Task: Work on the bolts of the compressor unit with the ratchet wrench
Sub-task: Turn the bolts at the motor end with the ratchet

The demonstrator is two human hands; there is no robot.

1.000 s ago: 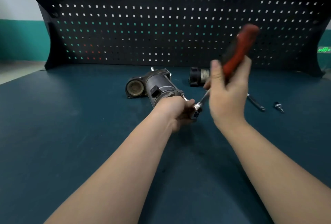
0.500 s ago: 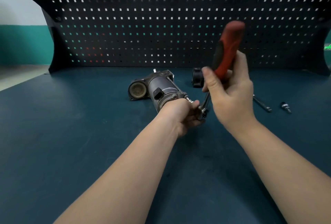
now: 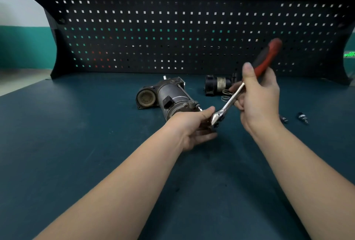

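1. My left hand (image 3: 194, 126) is wrapped round the near end of the compressor unit (image 3: 169, 97), thumb on top pointing at the wrench head, fingers curled underneath. It hides that end of the unit, so I can't see the bolt itself.
2. The compressor unit lies on its side on the workbench (image 3: 76, 143), approx. mid-width and closer to the back edge than the front. Its round open port faces left-front; the grey cylindrical body runs diagonally toward me and to the right.
3. My right hand (image 3: 259, 97) grasps the ratchet wrench (image 3: 230, 99) where the red grip meets the chrome shank, thumb up along the handle, fingers folded round it.
4. The wrench is tilted: chrome head low, just beside my left thumb at the unit's near end; red handle up and to the right, w/ its tip in front of the pegboard (image 3: 172, 28).
5. A bolt tip (image 3: 199, 108) sticks out of the unit's flange just behind my left thumb.
6. A second black cylindrical part (image 3: 217, 84) lies near the back edge, right of the compressor and apart from it, partly behind my right hand. Thin wire rings (image 3: 225, 94) lie just in front of it.
7. Toward the right edge lie two small metal bits: one (image 3: 284, 119) peeking out just beside my right wrist, another (image 3: 302, 117) further right.
8. The pegboard stands along the back edge of the bench.
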